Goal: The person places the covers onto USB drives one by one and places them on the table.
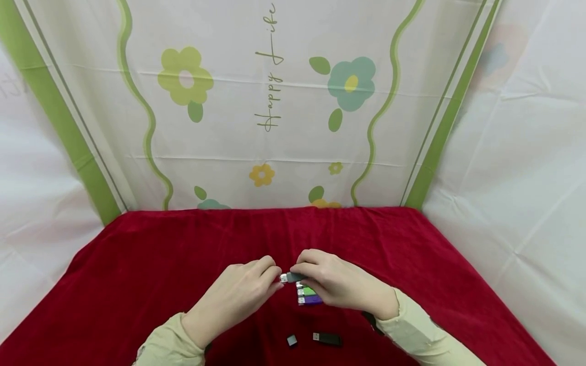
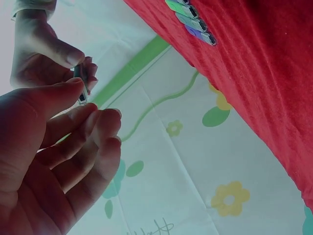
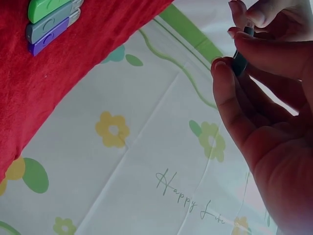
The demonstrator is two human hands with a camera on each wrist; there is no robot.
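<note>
A dark grey USB flash drive [image 1: 296,277] is held up between both hands, over the red cloth. The right hand [image 1: 341,279] pinches its body between thumb and fingers. At the drive's silvery, clear-looking plug end, the left hand's [image 1: 244,290] thumb and fingertips pinch the tip, partly hiding it. Close under the right hand lie more flash drives side by side, among them a green one [image 3: 49,9], a grey one [image 3: 48,25] and a purple one [image 3: 49,36]. Their plug ends point left in the head view.
Nearer the person, a black USB flash drive [image 1: 327,338] and a small grey cap [image 1: 292,340] lie on the red cloth [image 1: 183,254]. White curtains with printed flowers [image 1: 185,78] rise behind and at both sides of the table.
</note>
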